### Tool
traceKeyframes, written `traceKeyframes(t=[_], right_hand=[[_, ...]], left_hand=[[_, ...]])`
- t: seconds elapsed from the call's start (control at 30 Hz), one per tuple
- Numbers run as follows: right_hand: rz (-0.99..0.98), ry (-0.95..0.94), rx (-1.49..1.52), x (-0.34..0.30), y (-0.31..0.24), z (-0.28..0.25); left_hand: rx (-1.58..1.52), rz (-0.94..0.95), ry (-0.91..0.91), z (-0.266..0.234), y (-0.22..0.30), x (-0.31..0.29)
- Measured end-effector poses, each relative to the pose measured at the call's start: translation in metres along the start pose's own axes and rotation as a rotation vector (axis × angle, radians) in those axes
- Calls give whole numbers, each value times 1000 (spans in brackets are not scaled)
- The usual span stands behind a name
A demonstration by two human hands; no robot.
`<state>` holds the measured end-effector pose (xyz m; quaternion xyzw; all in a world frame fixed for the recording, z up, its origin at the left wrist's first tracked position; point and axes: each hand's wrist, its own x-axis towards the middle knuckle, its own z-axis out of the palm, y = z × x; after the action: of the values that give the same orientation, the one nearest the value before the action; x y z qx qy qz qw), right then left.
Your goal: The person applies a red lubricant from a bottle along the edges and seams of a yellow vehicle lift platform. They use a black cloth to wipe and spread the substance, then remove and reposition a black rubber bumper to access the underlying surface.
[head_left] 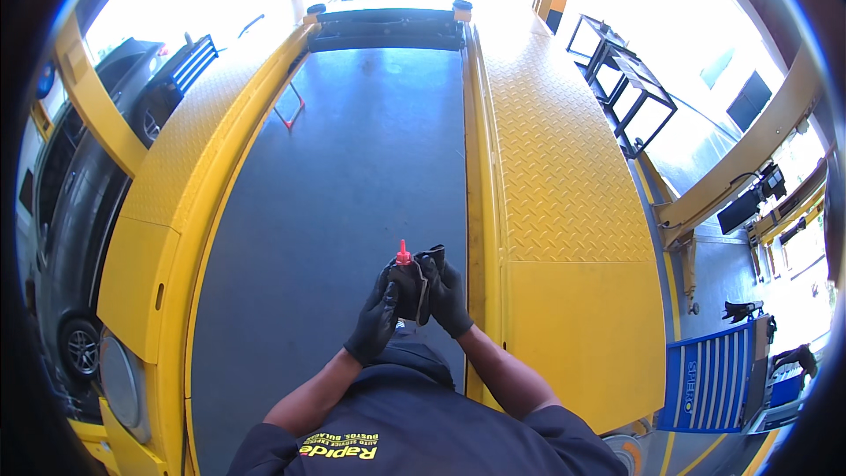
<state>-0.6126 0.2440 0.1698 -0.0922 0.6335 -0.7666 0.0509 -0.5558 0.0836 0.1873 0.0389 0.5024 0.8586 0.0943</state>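
Note:
Both my hands, in black gloves, are together in front of my chest, above the dark floor between two yellow ramps. My left hand [377,316] is closed round a small bottle with a red pointed nozzle cap [403,256], held upright. Most of the bottle's body is hidden by the gloves and dark material. Close against it, my right hand [450,296] is closed on a dark cloth-like piece [421,282] with a thin pale edge. Where that piece ends and the bottle begins is hard to make out.
A yellow ramp [577,167] with raised tread runs along my right, another ramp [189,150] along my left. A dark roller crossbeam [388,31] spans the far end. At right stand a blue tool cabinet [709,379] and black metal stands [630,79]. A grey car [84,238] is far left.

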Motion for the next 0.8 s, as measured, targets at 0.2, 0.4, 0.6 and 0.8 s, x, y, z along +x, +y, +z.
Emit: traceKeyframes(t=[0.2,0.4,0.6,0.8], right_hand=[[139,-126,387,-5,4,4],[112,-283,390,-8,6,2],[113,-162,289,-5,-8,11],[-117,-15,75,-7,-20,25]], left_hand=[[-186,6,15,20,9,0],[-6,141,130,29,-3,3],[-15,132,244,15,-23,9],[-262,33,196,-28,-64,9]])
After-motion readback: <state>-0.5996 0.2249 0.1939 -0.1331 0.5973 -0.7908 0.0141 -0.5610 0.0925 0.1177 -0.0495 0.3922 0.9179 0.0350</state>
